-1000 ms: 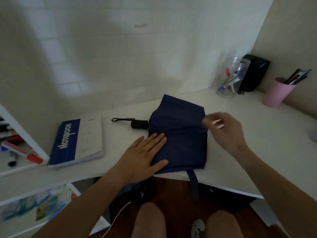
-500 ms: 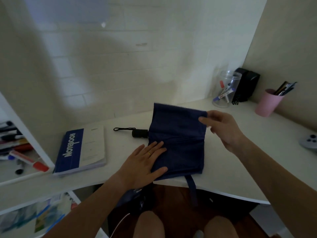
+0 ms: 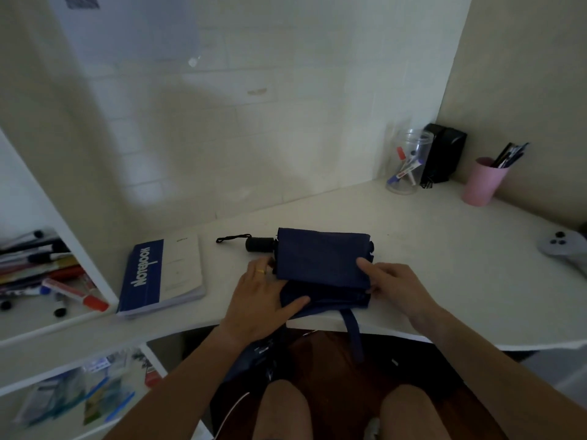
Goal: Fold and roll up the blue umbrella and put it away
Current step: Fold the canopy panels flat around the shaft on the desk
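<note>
The blue umbrella (image 3: 320,257) lies collapsed on the white desk (image 3: 428,249), its fabric folded over into a flat band. Its black handle (image 3: 259,244) with a wrist loop points left. A blue strap (image 3: 352,331) hangs over the desk's front edge. My left hand (image 3: 265,300) rests flat on the near left part of the fabric, thumb on top. My right hand (image 3: 390,282) grips the folded flap at its right end, thumb on top and fingers beneath.
A blue and white notebook (image 3: 162,276) lies left of the umbrella. A clear jar of markers (image 3: 406,165), a black box (image 3: 443,152) and a pink pen cup (image 3: 482,181) stand at the back right. A grey controller (image 3: 563,246) sits far right. Shelves with pens (image 3: 47,274) are on the left.
My right hand has pulled the far edge of the fabric toward me, folding it over into a narrower band. My left hand stayed pressed on the near left fabric.
</note>
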`<action>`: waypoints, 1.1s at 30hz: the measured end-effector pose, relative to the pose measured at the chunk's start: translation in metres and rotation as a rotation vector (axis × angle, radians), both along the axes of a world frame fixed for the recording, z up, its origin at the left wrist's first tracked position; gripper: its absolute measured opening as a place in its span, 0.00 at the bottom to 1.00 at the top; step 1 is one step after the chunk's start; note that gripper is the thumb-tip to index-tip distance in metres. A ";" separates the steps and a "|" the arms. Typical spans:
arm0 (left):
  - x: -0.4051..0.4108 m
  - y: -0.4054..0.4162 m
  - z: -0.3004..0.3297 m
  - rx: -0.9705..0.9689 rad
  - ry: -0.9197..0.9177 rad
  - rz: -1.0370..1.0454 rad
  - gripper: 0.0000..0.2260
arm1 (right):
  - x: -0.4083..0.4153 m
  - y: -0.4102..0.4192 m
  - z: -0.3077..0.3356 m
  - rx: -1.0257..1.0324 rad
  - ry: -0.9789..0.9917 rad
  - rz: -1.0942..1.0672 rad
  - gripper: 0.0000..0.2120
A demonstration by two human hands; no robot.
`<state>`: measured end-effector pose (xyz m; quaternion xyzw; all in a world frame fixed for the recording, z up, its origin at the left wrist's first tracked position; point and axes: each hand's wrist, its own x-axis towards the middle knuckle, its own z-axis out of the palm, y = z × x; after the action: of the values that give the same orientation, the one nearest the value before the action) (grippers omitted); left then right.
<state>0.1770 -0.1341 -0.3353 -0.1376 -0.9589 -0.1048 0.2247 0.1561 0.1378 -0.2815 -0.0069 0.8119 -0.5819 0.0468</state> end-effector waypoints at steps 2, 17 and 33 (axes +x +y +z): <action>0.003 0.003 0.004 0.106 -0.062 0.060 0.30 | -0.005 -0.005 -0.003 0.088 0.005 -0.077 0.24; -0.016 0.026 0.032 0.696 -0.205 0.072 0.16 | -0.007 -0.007 -0.005 0.152 0.004 -0.069 0.18; -0.018 0.011 0.025 0.484 -0.271 -0.022 0.15 | -0.003 0.000 -0.015 0.338 0.171 -0.041 0.14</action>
<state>0.1593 -0.1228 -0.3103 -0.0749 -0.9258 -0.3507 0.1198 0.1533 0.1374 -0.2968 -0.0316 0.8990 -0.4355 -0.0339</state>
